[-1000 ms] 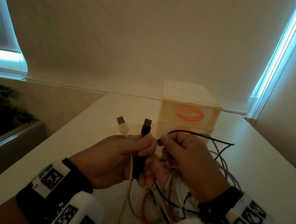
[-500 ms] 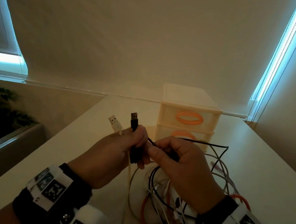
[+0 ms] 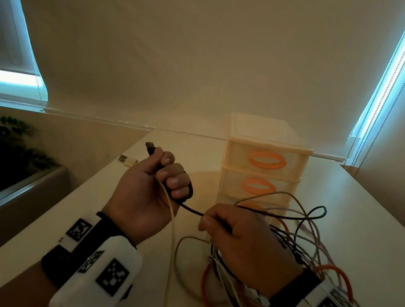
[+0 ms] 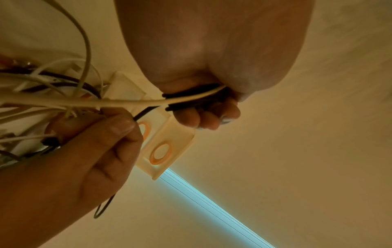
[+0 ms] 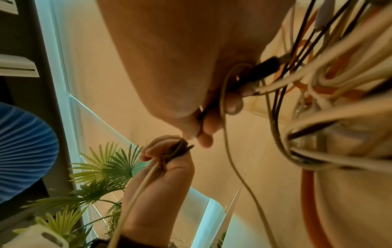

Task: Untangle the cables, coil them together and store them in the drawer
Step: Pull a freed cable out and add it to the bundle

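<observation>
My left hand is raised above the table, fingers curled round a black cable and a white cable; the black USB plug and the white USB plug stick out above the fist. My right hand pinches the same black cable a short way to the right, between thumb and forefinger. Below and behind it hangs a tangle of black, white, grey and orange cables. In the left wrist view the black cable loops around my fingers with the white cable over it.
A small cream drawer unit with orange oval handles stands on the white table just behind the tangle, its drawers closed. A dark planter with green leaves sits left of the table edge. Blind cords hang at right.
My hands have drawn apart: the left moved left and up with both plugs, and a stretch of black cable now runs between the two hands. The cable tangle spread out to the right.
</observation>
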A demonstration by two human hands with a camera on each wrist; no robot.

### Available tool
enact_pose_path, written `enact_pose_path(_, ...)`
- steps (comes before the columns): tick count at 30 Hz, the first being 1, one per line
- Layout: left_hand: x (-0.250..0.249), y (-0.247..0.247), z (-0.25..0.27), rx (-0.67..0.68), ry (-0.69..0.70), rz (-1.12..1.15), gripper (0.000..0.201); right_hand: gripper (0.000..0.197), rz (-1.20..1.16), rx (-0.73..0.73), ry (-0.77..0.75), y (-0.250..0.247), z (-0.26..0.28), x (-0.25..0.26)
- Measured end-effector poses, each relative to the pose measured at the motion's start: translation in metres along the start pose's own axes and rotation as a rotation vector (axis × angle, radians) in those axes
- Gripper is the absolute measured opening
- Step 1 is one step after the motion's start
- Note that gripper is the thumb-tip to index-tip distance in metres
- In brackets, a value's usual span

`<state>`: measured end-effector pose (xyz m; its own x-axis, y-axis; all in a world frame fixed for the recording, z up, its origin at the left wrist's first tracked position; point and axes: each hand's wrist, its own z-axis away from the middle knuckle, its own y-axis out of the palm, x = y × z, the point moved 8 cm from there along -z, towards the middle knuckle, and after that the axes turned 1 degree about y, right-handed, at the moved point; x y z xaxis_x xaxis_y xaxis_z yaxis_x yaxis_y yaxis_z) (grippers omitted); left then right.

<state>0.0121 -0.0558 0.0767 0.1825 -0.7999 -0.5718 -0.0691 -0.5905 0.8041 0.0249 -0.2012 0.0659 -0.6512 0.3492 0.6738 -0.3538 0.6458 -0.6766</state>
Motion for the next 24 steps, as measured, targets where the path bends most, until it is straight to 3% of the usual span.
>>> enact_pose_path(2, -0.002, -0.001, 0.0, 0.021, -0.008, 0.022, 0.035, 0.022, -0.078, 0.149, 0.006, 0.009, 0.002, 0.001)
enact_pose_path(4, -0.004, -0.001, 0.0, 0.05, -0.013, 0.043, 0.034, 0.023, -0.08, 0.2, 0.045, 0.004, 0.002, -0.003)
enact_pose_path(7, -0.007, 0.005, 0.001, 0.135, -0.014, 0.055, 0.034, 0.022, 0.151, 0.041, 0.075, -0.021, -0.006, -0.022)
enact_pose_path(9, -0.007, 0.007, 0.002, 0.167, -0.021, 0.043, 0.036, 0.02, 0.187, -0.092, 0.114, -0.031, -0.008, -0.034)
enact_pose_path(11, -0.008, 0.006, 0.002, 0.175, -0.028, 0.034, 0.038, 0.021, 0.039, -0.094, 0.17, -0.027, -0.008, -0.044)
enact_pose_path(13, -0.009, 0.005, 0.001, 0.176, -0.032, 0.049, 0.037, 0.024, -0.167, -0.005, 0.229, -0.017, -0.005, -0.045)
enact_pose_path(15, -0.01, 0.004, 0.001, 0.193, -0.038, 0.075, 0.034, 0.026, -0.149, -0.007, 0.204, -0.021, -0.005, -0.043)
enact_pose_path(18, -0.006, 0.009, 0.003, 0.249, -0.068, 0.034, 0.035, 0.028, -0.038, -0.156, 0.13, -0.032, -0.006, -0.036)
enact_pose_path(20, -0.006, 0.012, 0.004, 0.212, -0.043, -0.054, 0.036, 0.028, -0.061, -0.22, 0.105, -0.038, -0.005, -0.029)
enact_pose_path(24, -0.03, 0.01, 0.004, 0.061, 0.117, -0.331, 0.039, 0.026, -0.21, -0.191, 0.035, -0.057, 0.008, -0.001)
